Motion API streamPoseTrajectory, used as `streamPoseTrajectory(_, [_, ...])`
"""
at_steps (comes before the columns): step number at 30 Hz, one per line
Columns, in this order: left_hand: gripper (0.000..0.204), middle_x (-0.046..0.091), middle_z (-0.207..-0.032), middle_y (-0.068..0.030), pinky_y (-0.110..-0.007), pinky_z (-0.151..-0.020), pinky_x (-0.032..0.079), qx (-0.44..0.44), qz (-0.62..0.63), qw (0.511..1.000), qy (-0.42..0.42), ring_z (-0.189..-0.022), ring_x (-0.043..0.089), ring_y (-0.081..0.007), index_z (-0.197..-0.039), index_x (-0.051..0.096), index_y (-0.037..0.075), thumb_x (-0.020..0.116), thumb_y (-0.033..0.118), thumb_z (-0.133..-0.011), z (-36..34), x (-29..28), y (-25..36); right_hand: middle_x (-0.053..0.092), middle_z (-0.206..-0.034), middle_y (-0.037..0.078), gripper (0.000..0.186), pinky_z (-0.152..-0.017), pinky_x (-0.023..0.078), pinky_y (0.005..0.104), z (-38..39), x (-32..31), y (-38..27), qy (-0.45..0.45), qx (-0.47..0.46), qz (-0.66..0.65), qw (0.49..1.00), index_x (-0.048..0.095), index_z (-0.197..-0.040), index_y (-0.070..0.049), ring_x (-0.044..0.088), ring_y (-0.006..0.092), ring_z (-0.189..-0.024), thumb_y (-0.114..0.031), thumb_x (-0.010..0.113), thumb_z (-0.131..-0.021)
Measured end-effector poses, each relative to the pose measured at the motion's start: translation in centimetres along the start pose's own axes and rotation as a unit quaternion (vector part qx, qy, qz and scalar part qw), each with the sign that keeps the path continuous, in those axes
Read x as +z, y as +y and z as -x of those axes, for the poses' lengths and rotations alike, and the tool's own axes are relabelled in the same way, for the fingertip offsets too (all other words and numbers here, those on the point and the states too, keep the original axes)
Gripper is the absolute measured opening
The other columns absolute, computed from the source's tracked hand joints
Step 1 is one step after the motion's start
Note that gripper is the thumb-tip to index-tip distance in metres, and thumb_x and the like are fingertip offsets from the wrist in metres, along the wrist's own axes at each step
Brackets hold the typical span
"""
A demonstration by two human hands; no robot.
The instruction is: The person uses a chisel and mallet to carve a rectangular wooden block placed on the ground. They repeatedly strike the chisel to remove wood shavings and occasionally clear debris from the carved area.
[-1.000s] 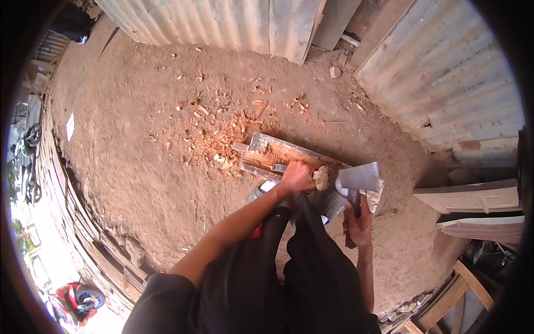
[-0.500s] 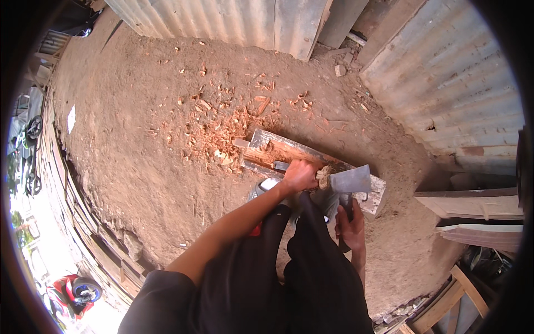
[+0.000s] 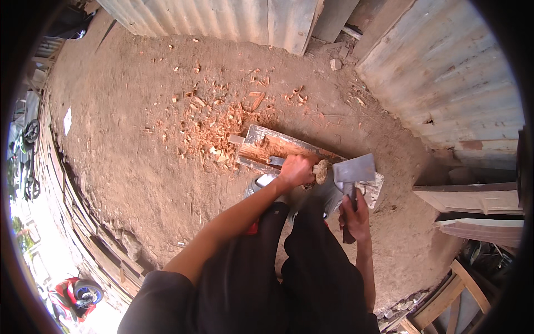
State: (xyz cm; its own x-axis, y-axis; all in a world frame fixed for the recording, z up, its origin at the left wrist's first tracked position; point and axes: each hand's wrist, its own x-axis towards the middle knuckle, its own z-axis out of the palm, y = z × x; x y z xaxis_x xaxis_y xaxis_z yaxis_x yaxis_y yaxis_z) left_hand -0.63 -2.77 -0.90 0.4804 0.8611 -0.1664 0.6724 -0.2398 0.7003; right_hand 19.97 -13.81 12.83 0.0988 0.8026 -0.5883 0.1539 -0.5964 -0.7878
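My left hand [image 3: 297, 170] is closed around a chisel. Its metal blade [image 3: 276, 161] points left, and its frayed, rounded handle end [image 3: 321, 171] sticks out on the right. Under it lies a long piece of wood [image 3: 289, 147], reddish where cut and pale and weathered along its edges. My right hand [image 3: 356, 214] grips the handle of a hatchet, whose broad grey head [image 3: 355, 168] is just right of the chisel's end, with a small gap between. The chisel's tip and the feet beside the wood are partly hidden.
Wood shavings [image 3: 217, 131] spread over the dirt floor [image 3: 139, 183] at the wood's far left end. Corrugated metal sheets [image 3: 445, 78] stand at the back and right. Planks [image 3: 473, 201] lie at the right, long boards [image 3: 83, 222] at the left. A red motorbike [image 3: 72, 298] stands beyond.
The hatchet has moved up and to the right, away from the chisel's end, and its head has tilted. My left hand keeps the chisel in nearly the same place on the wood.
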Motion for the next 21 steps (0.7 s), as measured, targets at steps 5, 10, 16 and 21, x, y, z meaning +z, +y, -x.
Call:
streamPoseTrajectory(5, [0.049, 0.077, -0.094, -0.018, -0.048, -0.075, 0.059, -0.006, 0.015, 1.0, 0.022, -0.085, 0.076, -0.0363, -0.122, 0.074, 0.015, 0.073, 0.025, -0.074, -0.3, -0.8, 0.3, 0.051, -0.069, 0.002, 0.028, -0.041, 0.043, 0.0275, 0.0, 1.4, 1.1, 0.107, -0.072, -0.141, 0.982, 0.049, -0.123, -0.006, 0.051, 0.0105, -0.047, -0.025, 0.06, -0.107])
streamPoseTrajectory(10, [0.05, 0.077, -0.093, -0.0162, -0.048, -0.075, 0.058, -0.018, 0.0, 1.0, 0.017, -0.085, 0.076, -0.0354, -0.124, 0.073, 0.02, 0.076, 0.025, -0.074, 1.1, -0.7, -1.3, 0.064, -0.072, 0.004, 0.033, -0.041, 0.042, 0.0286, -2.1, 2.9, 4.1, 0.023, -0.071, 0.096, 0.993, 0.057, -0.124, 0.0, 0.055, 0.0093, -0.048, -0.01, 0.074, -0.097])
streamPoseTrajectory(16, [0.058, 0.077, -0.088, -0.0143, -0.049, -0.072, 0.058, 0.021, -0.03, 0.999, 0.009, -0.082, 0.075, -0.0347, -0.132, 0.069, 0.023, 0.074, 0.022, -0.074, 1.9, -0.5, -3.3, 0.059, -0.073, 0.002, 0.034, -0.039, 0.042, 0.0267, -0.7, 2.3, 2.8, 0.029, -0.03, -0.057, 0.998, 0.054, -0.129, -0.002, 0.052, 0.0083, -0.046, -0.009, 0.069, -0.1])
streamPoseTrajectory(21, [0.056, 0.077, -0.086, -0.0143, -0.049, -0.071, 0.059, 0.007, -0.028, 0.999, 0.028, -0.08, 0.075, -0.0347, -0.13, 0.07, 0.023, 0.074, 0.023, -0.074, 1.4, -1.2, -2.8, 0.054, -0.073, 0.001, 0.033, -0.037, 0.041, 0.0253, 0.9, 1.9, 1.5, 0.06, -0.023, -0.076, 0.995, 0.051, -0.129, -0.002, 0.05, 0.0075, -0.045, -0.009, 0.068, -0.101])
